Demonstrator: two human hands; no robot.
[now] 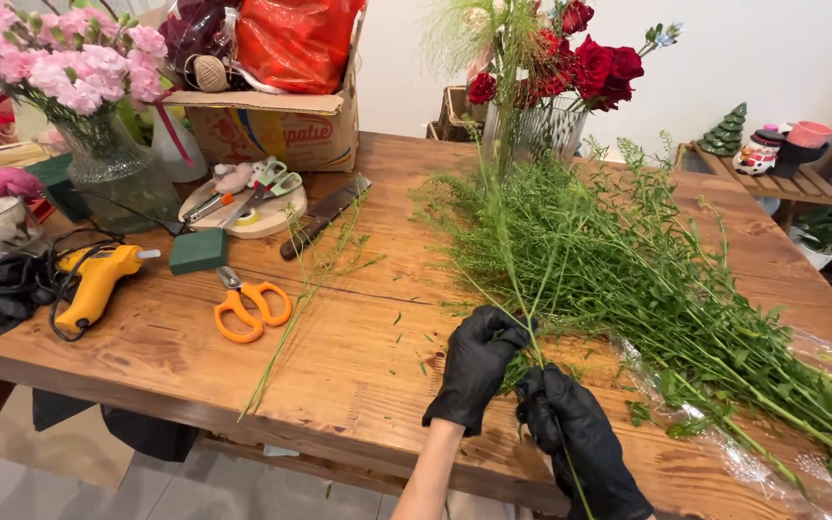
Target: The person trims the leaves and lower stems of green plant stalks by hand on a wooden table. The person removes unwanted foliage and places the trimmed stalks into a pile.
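Gripping a thin green stem (pixel 507 260), the left hand (pixel 477 366) in a black glove has its fingers closed around it, and the right hand (pixel 575 438), also gloved, is clamped on the same stem just below, close to the near edge of the wooden table (pixel 339 347). The stem rises toward a glass vase of red roses (pixel 536 125). A heap of leafy greenery (pixel 686 289) lies right of the stem. Orange scissors (pixel 250 306) lie well left of it, a yellow glue gun (pixel 96 282) farther left.
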